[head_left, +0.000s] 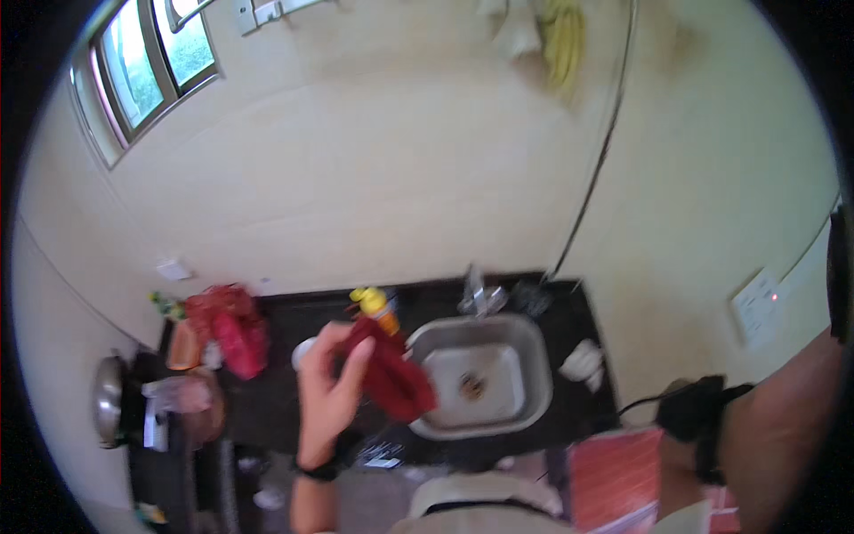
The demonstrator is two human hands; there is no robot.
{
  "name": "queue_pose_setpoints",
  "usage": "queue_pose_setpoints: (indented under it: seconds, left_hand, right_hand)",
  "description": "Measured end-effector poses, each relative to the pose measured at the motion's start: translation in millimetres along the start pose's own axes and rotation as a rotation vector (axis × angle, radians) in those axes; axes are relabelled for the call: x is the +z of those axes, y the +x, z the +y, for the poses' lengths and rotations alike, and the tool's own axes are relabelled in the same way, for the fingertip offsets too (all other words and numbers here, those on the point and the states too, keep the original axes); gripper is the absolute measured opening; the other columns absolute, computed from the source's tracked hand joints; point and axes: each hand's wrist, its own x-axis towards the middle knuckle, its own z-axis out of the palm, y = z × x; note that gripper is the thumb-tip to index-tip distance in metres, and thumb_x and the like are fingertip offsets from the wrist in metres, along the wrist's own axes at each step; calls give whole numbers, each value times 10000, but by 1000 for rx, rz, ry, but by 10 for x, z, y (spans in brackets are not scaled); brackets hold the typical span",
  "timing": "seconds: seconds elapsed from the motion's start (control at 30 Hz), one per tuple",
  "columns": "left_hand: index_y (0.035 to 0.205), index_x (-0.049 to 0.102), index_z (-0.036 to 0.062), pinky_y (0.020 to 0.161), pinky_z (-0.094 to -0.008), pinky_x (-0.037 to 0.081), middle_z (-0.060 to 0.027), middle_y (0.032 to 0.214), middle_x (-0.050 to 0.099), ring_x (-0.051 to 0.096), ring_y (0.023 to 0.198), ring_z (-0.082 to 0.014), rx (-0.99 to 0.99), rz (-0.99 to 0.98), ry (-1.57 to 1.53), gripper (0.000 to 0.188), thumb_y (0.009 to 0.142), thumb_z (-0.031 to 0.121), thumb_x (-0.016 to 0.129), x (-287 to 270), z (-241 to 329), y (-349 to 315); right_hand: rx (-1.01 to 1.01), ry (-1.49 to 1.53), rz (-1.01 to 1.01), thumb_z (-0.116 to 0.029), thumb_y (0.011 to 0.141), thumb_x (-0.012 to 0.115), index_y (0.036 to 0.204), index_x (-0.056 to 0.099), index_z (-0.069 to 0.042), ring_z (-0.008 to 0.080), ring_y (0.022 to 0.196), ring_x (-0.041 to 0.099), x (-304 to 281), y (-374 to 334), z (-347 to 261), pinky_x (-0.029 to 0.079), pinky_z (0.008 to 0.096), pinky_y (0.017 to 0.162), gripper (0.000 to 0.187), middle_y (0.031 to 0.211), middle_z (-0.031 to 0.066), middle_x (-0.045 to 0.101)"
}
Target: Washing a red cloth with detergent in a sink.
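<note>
My left hand [331, 378], with a black band at its wrist, is raised over the dark counter just left of the sink. Its thumb and fingers are closed on a dark red cloth [396, 378], which hangs toward the sink's left rim. Behind the cloth stands a yellow-capped bottle [378, 309], and a white round thing [303, 352] is partly hidden by the hand. At the lower right is my right hand [680, 467], below a black strap; its fingers are hidden. Next to it shows a red, pale-lined flat thing [614, 481]; whether they touch, I cannot tell.
A steel sink [544, 383] with a tap [480, 294] is set into the counter [276, 409]. Red plastic bags [233, 329] lie at the left, near a metal pan [108, 400]. A crumpled white cloth or paper [583, 363] lies right of the sink.
</note>
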Motion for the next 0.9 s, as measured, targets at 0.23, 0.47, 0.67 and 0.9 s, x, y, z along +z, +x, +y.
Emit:
queue_pose_setpoints:
  seconds: [0.23, 0.47, 0.67, 0.9]
  left_hand:
    - [958, 620, 4, 694, -218, 455, 16, 892, 637, 559, 817, -38, -121, -211, -105, 135, 970, 136, 646, 97, 167, 511]
    - [1010, 613, 37, 817, -225, 438, 15, 914, 642, 575, 878, -62, 0, -310, -37, 88, 964, 112, 608, -392, 797, 1191]
    - [1034, 598, 34, 848, -240, 456, 0, 960, 657, 592, 917, -79, 174, -444, 130, 104, 957, 99, 624, -731, 1016, 2253]
    - [1182, 588, 38, 963, -293, 438, -15, 1087, 651, 585, 1031, -117, 199, -501, -99, 268, 979, 208, 628, -922, 1194, 3412]
  right_hand:
    - [304, -31, -154, -486, 866, 621, 1255, 528, -45, 351, 1040, 483, 198, 416, -91, 343, 594, 984, 596, 1130, 140, 553]
    - [224, -133, -5, -471, 868, 617, 1224, 539, -42, 335, 1004, 483, 960, 906, -819, 347, 580, 971, 563, 1084, 130, 564]
    - [57, -112, 230, -458, 870, 615, 1198, 549, -40, 322, 974, 483, 1169, 863, -1103, 351, 567, 961, 536, 1045, 121, 574]
    - [638, -52, 106, -110, 817, 756, 913, 568, -37, 243, 901, 535, 1679, 332, -1283, 437, 377, 845, 224, 902, 63, 571]
